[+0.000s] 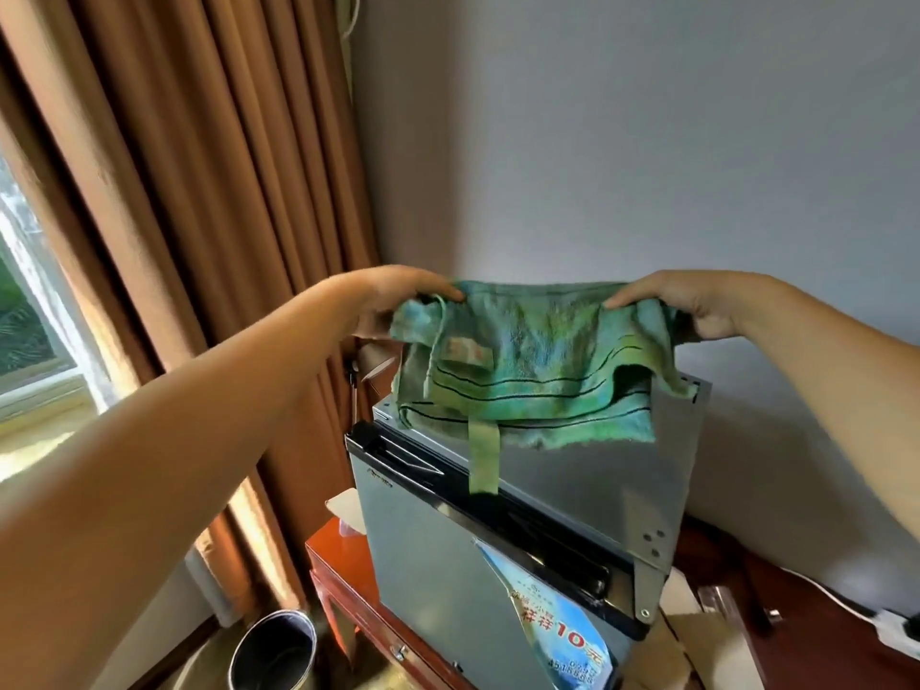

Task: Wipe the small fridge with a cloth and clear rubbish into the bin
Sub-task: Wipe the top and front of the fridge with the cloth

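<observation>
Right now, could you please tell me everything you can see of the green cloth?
The cloth is a worn, fuzzy towel, mottled green and blue-green, with thin dark stripes near its lower edge, a small sewn label and a dangling green loop. It is spread between the left hand and the right hand, each pinching an upper corner. It hangs sagging and folded just above the fridge top; whether it touches is unclear.

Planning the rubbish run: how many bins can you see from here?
1: a round metal bin on the floor, bottom left, below the curtain and left of the red cabinet holding the fridge. Others may be out of frame.
</observation>
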Motion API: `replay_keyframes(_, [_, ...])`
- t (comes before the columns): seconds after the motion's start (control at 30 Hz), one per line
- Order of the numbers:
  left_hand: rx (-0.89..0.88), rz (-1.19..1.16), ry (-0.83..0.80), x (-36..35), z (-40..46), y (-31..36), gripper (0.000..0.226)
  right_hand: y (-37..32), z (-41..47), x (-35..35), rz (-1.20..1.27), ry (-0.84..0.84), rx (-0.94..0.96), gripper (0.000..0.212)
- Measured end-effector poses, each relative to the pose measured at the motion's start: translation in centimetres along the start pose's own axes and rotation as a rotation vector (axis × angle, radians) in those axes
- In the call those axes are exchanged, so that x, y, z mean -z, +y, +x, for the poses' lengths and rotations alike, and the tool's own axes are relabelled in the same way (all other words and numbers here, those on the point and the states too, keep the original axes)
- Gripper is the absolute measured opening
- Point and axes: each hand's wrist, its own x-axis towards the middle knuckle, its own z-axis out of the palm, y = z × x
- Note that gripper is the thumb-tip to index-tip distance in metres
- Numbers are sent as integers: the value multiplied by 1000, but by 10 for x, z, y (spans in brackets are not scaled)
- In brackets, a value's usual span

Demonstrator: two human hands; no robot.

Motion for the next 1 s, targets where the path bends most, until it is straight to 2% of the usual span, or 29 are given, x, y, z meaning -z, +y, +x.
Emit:
replay_keyframes(0.1, [108,153,56,-25,33,-34,35,29,19,-20,-287,-15,-126,31])
replay_keyframes(0.2, [109,279,128,-39,49,-49,26,39,25,-33,-432,42,-176,23])
replay_keyframes(0.33, [96,186,123,-34,60,-45,28,9,23,-44,-457,211,-156,21])
replay_keyframes(0.4, [102,154,85,-29,63,-45,33,-18,19,-64,-392,215,-91,19])
replay_keyframes(0.43, [108,98,59,-26,63,-46,37,-33,17,-79,-296,145,-69,16])
replay_keyframes(0.5, [116,-22,-14,-20,60,-50,49,-60,9,-113,-61,-117,-71,16])
replay_keyframes(0.53, [133,-50,-64,-15,57,-54,59,-68,9,-127,6,-231,-80,22])
replay_keyframes(0.57, [157,-43,-120,-10,55,-59,71,-71,12,-137,14,-277,-80,31])
replay_keyframes(0.6, [174,-14,-172,-6,54,-63,84,-71,16,-147,-36,-235,-67,41])
replay_keyframes(0.67, [148,32,-248,2,52,-74,99,-59,23,-161,-266,17,-59,53])
replay_keyframes(0.73, [41,77,-290,3,49,-83,86,-36,25,-175,-478,160,-166,69])
replay_keyframes(0.8, [-89,182,-296,1,43,-87,73,-12,25,-194,-539,146,-291,89])
replay_keyframes(0.83, [-163,254,-299,0,41,-89,66,-6,23,-201,-541,177,-299,88])
replay_keyframes(0.9, [-268,306,-297,0,37,-90,51,-7,18,-208,-505,289,-242,65])
replay_keyframes(0.93, [-277,240,-313,0,37,-90,45,-12,15,-207,-479,350,-214,54])
replay_keyframes(1.0, [-231,-10,-381,2,34,-87,38,-21,9,-200,-478,496,-189,46])
